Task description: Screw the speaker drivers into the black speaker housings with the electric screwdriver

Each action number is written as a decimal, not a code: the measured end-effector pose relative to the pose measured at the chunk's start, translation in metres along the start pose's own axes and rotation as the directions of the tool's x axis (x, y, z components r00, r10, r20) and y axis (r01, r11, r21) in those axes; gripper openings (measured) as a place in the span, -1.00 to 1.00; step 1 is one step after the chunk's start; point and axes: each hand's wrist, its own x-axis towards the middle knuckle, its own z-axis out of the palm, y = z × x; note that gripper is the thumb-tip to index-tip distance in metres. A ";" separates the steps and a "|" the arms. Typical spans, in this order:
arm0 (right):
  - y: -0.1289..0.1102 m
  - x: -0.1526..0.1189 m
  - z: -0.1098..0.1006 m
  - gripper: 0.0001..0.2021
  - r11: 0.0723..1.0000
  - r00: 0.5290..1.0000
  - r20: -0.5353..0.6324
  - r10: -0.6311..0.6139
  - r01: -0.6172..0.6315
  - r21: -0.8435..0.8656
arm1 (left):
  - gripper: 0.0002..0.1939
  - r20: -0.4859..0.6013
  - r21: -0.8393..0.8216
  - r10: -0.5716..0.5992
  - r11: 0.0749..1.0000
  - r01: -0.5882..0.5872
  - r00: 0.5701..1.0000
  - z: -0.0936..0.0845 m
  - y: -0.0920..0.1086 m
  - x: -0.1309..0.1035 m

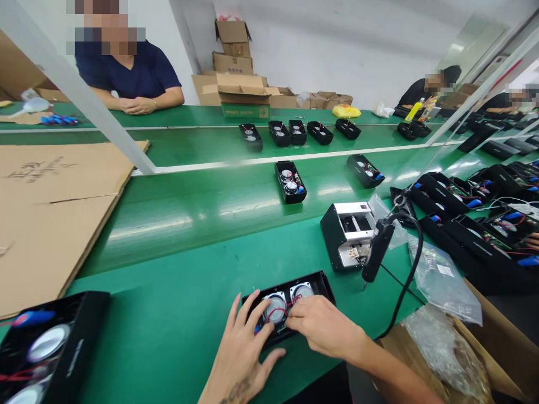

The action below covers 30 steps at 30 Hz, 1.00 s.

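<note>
A black speaker housing (pixel 324 280) lies open on the green bench in front of me, with two round silver speakers (pixel 274 308) and red wires inside. My left hand (pixel 248 342) rests over its left end, fingers spread, fingertips at the left speaker. Over the right part is my right hand (pixel 322 325), its fingers pinched together at the red wires between the speakers. Whatever those fingertips hold is hidden. A blue part shows beneath my left fingers.
A screw feeder (pixel 337 241) and a hanging black electric screwdriver (pixel 378 252) are at the right. Another open housing (pixel 84 336) sits at lower left, below flat cardboard (pixel 54 207). Housings lie on the belt (pixel 202 202). A person (pixel 130 78) sits across.
</note>
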 end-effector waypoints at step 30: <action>0.014 0.062 -0.049 -0.46 0.973 0.975 0.110 0.190 -0.202 0.109 | -0.64 0.605 -0.234 -0.111 0.922 0.309 0.789 -0.015 -0.063 0.097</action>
